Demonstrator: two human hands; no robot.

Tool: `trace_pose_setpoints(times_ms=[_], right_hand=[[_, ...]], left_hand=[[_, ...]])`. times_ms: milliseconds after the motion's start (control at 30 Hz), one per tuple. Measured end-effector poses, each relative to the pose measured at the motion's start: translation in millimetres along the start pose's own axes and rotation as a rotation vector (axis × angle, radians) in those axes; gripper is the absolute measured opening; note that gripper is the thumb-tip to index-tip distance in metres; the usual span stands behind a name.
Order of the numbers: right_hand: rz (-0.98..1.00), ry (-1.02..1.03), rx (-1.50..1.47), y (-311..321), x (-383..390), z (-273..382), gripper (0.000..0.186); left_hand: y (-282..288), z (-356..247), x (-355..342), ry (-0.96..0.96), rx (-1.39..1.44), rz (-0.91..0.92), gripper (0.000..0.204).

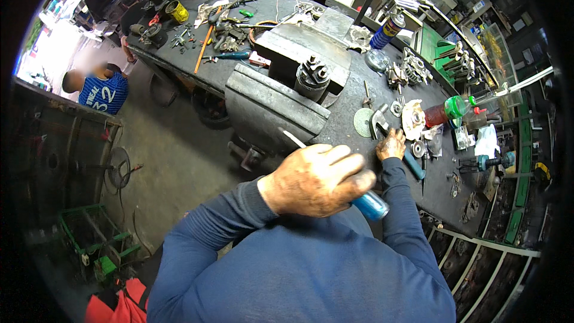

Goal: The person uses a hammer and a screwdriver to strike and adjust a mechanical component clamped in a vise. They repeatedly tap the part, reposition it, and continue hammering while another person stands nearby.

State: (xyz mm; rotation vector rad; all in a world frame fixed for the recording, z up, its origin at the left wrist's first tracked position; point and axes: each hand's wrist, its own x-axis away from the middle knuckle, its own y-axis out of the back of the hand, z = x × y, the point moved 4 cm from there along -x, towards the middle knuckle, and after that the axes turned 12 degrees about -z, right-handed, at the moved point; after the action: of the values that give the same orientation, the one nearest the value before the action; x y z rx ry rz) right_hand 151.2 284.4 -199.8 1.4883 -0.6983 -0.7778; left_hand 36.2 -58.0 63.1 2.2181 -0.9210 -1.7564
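Note:
My left hand (320, 180) is closed around a screwdriver (371, 205) with a blue handle. Its thin shaft points up and left, toward the bench vise (272, 104). A dark cylindrical metal part (312, 78) stands upright at the vise, its studded end on top. On the bench to the right, my right hand (391, 145) closes over the middle of a hammer (414, 166). The blue grip shows below the hand and the grey metal head above it; the fingertips are partly hidden. A pale green disc (362, 122) lies left of the hammer head.
Right of the hammer are a dirty cast housing (413, 119), a green-capped bottle (445, 111) and a blue power tool (487, 161). A spray can (387, 31) stands farther back. Loose bolts, wires and a yellow can (177, 12) occupy the far left. A person (103, 91) is beyond the bench.

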Motion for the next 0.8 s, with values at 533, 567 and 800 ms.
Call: trace_pose_setpoints(times_ms=[533,567,800], right_hand=[[-0.059,0.123,-0.338,-11,-24,-48,0.048],[-0.004,0.093,-0.458,-1,-16,-49,0.048],[0.159,-0.131,-1.339,72,63,-36,0.045]], left_hand=[[-69,21,-48,-0.185,-0.195,0.215,0.03],[-68,22,-44,-0.176,-0.182,0.219,0.03],[-50,32,-42,-0.299,-0.001,0.221,0.015]])
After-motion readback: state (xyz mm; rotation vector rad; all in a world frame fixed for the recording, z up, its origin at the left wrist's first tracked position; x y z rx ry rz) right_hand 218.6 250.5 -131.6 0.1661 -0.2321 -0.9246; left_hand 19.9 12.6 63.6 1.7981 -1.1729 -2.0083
